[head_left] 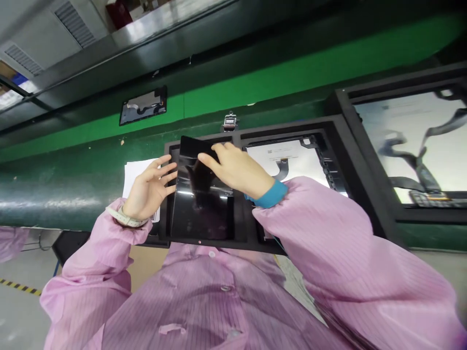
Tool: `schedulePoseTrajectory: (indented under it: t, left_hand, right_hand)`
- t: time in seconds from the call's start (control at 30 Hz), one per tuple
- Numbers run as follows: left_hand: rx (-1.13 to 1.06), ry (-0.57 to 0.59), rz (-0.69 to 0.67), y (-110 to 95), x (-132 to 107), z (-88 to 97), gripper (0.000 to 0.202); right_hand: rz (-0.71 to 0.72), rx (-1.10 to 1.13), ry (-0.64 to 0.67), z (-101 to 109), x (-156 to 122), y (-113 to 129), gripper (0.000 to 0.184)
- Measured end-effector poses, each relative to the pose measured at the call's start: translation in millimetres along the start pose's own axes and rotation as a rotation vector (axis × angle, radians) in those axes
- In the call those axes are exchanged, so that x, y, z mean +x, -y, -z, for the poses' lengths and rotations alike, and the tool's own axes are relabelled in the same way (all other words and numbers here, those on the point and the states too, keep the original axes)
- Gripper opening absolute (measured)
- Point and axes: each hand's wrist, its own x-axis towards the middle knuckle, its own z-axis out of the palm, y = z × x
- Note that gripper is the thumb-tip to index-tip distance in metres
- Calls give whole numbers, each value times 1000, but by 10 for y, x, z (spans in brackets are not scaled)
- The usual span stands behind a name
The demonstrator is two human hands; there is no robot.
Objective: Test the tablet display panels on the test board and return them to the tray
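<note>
A glossy black screen panel [204, 209] lies at a slight tilt in the left compartment of a black tray [251, 233]. My right hand [233, 167], with a blue band at its wrist, grips the panel near its upper right edge, the thumb on the glossy face. Its other fingertips are partly hidden from me. Beside the panel's left edge, my left hand [151, 189] is open with its fingers spread. Whether those fingertips touch the panel I cannot tell. In the tray's right compartment sits a white-backed display part [295, 158] with a dark flex cable, partly covered by my right sleeve.
White paper sheets [136, 177] lie under my left hand. A metal latch [229, 121] stands behind the tray. Farther back on the green bench rests another display part [143, 106]. A second black tray [394, 214] with a large display part [412, 141] is at the right.
</note>
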Motion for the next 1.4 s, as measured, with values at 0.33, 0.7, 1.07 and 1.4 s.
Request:
schedulePoseTrajectory:
  t: [0.33, 0.7, 1.07, 1.4]
  left_hand:
    - [417, 916, -183, -61, -133, -326, 56]
    - [1369, -53, -889, 118, 253, 1176, 60]
    - [1096, 8, -704, 315, 377, 1303, 57]
    - [1022, -48, -645, 369, 440, 1497, 36]
  right_hand:
    - [-221, 391, 11, 839, -150, -424, 25]
    - [-228, 856, 122, 438, 170, -441, 34]
    - [-242, 563, 171, -105, 269, -461, 42]
    - [-73, -28, -87, -356, 36, -207, 59]
